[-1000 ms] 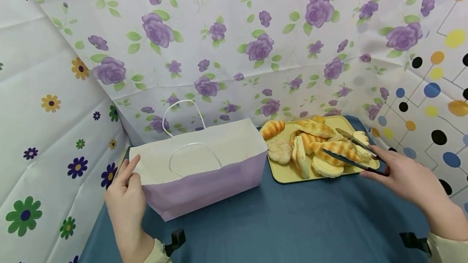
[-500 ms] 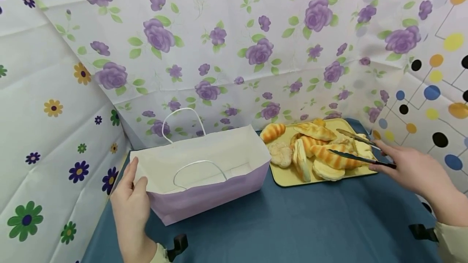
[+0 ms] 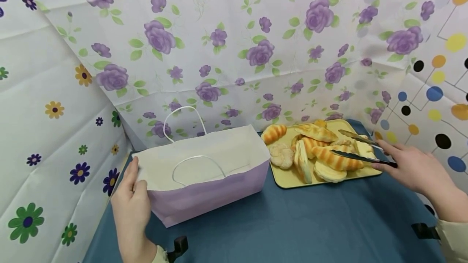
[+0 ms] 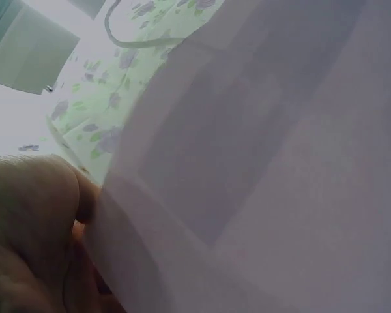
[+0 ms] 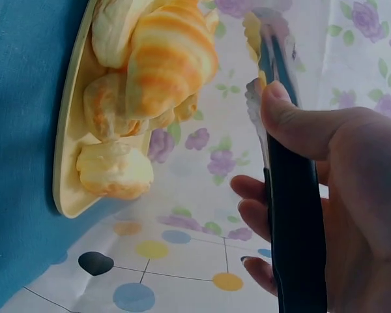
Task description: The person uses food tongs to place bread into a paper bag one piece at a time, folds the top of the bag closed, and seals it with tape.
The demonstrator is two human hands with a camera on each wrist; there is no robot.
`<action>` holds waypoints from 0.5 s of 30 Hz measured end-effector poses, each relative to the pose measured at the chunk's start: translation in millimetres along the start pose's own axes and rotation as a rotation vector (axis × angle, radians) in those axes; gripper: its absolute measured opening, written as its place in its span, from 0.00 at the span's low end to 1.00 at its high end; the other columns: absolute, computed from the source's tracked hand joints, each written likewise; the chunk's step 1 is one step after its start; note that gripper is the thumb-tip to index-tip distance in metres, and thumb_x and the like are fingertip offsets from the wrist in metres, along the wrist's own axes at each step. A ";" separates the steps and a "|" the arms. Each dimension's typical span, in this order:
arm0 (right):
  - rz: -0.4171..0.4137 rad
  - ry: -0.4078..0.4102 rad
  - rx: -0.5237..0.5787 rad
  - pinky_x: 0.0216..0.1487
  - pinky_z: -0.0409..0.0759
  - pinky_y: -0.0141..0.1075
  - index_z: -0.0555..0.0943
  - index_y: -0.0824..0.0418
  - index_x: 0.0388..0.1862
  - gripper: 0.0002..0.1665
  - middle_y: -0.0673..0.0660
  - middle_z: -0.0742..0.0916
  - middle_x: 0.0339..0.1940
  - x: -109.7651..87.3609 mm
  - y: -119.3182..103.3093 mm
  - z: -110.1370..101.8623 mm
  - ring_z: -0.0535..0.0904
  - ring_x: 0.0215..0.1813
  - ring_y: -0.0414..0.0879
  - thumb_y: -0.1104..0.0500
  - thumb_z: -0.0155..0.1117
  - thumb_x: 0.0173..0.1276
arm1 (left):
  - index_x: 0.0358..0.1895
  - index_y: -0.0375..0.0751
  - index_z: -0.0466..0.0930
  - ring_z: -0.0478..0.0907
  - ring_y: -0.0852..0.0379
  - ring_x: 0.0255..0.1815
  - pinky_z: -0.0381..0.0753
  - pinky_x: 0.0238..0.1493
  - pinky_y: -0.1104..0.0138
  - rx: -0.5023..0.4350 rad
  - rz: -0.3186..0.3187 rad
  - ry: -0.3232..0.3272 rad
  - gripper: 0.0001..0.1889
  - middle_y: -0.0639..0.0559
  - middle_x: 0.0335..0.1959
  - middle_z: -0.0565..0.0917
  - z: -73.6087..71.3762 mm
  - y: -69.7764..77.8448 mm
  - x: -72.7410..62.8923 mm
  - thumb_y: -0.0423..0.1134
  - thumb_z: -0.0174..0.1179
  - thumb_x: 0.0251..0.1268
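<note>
My left hand (image 3: 130, 206) grips the front left edge of a lilac paper bag (image 3: 215, 194), thumb near the corner and fingers along its side; the left wrist view shows the bag's front panel (image 4: 267, 195). The bag lies open, white inside, with two white handles. At the right, my right hand (image 3: 420, 169) holds a pair of dark-handled tongs (image 3: 352, 157). Their arms stand apart above a striped croissant (image 3: 334, 158). In the right wrist view the tongs (image 5: 293, 215) stand clear of the croissant (image 5: 169, 65), with nothing between the tips.
Various breads and a flat round bun (image 3: 281, 156) crowd a yellow tray (image 3: 283, 182) to the right of the bag. Another striped roll (image 3: 274, 133) lies at the tray's back left. A blue cloth (image 3: 292, 222) covers the table. Flowered and dotted sheets (image 3: 234, 64) enclose the back and sides.
My right hand and the tongs have shifted slightly to the right. The spread between the tong arms looks a little narrower. My left hand stays at the bag; the head view has tilted slightly.
</note>
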State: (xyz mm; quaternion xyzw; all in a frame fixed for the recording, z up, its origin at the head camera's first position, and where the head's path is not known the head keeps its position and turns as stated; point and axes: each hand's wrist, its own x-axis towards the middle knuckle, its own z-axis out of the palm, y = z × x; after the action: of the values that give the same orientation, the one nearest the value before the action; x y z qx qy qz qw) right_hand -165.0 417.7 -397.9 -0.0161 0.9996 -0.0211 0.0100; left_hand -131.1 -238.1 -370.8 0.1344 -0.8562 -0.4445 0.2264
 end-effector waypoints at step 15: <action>-0.085 0.032 -0.059 0.51 0.70 0.77 0.70 0.67 0.80 0.54 0.82 0.78 0.67 -3.8 -2.6 0.5 0.79 0.57 0.80 0.37 0.77 0.66 | 0.69 0.40 0.84 0.73 0.50 0.13 0.64 0.15 0.66 0.054 0.025 0.090 0.27 0.44 0.77 0.74 0.4 5.5 -5.3 0.33 0.38 0.81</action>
State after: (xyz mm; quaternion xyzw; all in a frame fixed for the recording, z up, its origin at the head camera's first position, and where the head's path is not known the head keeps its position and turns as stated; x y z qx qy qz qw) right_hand -161.2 415.2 -398.2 -0.0582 0.9982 0.0079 -0.0074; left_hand -126.9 -232.5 -367.9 0.1496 -0.8585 -0.4119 0.2665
